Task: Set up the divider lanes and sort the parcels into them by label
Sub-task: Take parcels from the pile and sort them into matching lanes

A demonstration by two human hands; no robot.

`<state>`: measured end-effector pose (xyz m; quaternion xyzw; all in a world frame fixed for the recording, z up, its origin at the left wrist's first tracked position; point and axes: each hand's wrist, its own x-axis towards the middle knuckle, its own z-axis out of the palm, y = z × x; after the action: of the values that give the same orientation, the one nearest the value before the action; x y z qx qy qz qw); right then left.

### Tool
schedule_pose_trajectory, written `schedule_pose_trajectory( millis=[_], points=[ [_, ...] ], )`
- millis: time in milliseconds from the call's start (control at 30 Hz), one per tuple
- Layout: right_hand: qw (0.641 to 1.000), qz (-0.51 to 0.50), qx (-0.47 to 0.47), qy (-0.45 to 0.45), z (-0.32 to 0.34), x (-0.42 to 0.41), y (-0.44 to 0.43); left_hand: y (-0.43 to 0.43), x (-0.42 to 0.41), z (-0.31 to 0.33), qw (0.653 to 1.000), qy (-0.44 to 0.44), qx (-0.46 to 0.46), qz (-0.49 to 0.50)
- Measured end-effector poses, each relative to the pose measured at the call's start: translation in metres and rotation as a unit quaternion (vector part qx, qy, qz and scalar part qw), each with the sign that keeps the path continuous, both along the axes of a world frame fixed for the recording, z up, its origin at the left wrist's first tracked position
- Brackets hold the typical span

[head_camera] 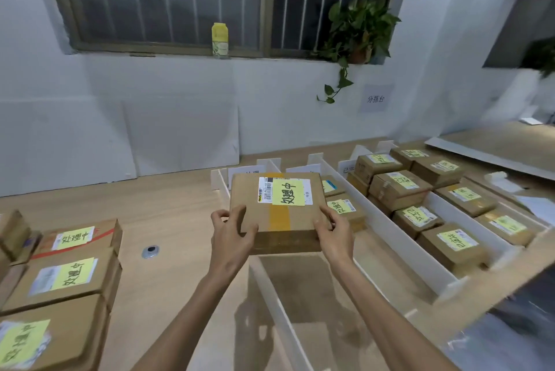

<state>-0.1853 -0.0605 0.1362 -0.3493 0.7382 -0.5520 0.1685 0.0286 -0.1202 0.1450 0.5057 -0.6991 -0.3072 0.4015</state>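
Observation:
I hold a flat cardboard parcel [277, 214] with a yellow handwritten label and a yellow tape stripe. My left hand [231, 232] grips its near left corner. My right hand [335, 228] grips its near right corner. The parcel hovers above the leftmost lane between white divider boards [271, 307]. Two small labelled parcels [344, 207] lie in the lane just to the right. Further right, two lanes hold several parcels with yellow labels [399, 187]. A stack of unsorted labelled parcels [67, 276] sits at the left on the wooden table [174, 220].
White paper lane signs [304, 169] stand at the far end of the dividers. Spare white boards [180, 139] lean on the back wall. A round metal grommet [150, 251] is set in the table. A yellow bottle [219, 39] and a potted plant [359, 31] stand on the windowsill.

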Motion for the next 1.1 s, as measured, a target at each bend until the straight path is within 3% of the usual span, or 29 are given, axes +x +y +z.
schedule_pose_trajectory(
  millis=[467,633,800,933,1100],
  points=[
    [0.997,-0.03,0.064,0.017,-0.035,-0.217,0.027,-0.005,-0.217,-0.037,0.997,0.003,0.018,-0.08],
    [0.995,-0.027,0.083,0.043,-0.034,-0.276,0.011,-0.019,-0.281,-0.051,0.996,0.002,0.045,-0.072],
    [0.995,-0.017,0.102,0.008,-0.052,-0.324,0.002,-0.019,-0.329,-0.067,0.995,-0.04,0.074,-0.051],
    [0.992,0.017,0.121,-0.015,-0.073,-0.358,-0.008,-0.014,-0.358,-0.072,0.996,-0.07,0.06,-0.004],
    [0.985,0.075,0.152,-0.013,-0.102,-0.403,-0.021,-0.007,-0.389,-0.089,0.985,-0.122,0.109,0.049]
  ],
)
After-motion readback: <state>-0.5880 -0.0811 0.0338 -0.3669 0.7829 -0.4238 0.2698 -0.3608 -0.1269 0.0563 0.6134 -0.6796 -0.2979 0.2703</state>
